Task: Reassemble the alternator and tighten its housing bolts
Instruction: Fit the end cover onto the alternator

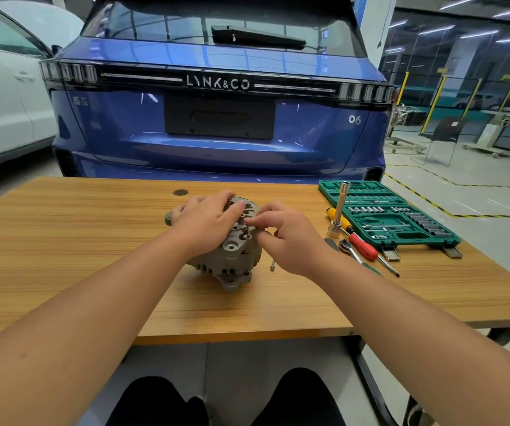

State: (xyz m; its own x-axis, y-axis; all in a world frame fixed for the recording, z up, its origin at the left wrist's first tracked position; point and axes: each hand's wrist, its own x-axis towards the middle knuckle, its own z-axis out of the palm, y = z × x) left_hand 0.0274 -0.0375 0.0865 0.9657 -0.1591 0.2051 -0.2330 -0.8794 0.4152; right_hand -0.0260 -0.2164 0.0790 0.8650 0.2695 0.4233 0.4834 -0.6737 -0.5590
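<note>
One housing bolt (pixel 248 230) is standing partway out of its hole in the alternator (pixel 229 253), which is sitting at the middle of the wooden table (pixel 63 241); the right hand (pixel 290 238) is pinching that bolt while the left hand (pixel 206 222) is gripping the housing top. At 4 o'clock of the alternator another loose bolt (pixel 273 265) is lying unfitted. At 3 o'clock the ratchet (pixel 350 249), deep socket (pixel 338 210), screwdrivers (pixel 362 245) and green socket set (pixel 392 216) are waiting, so tightening probably remains ahead.
</note>
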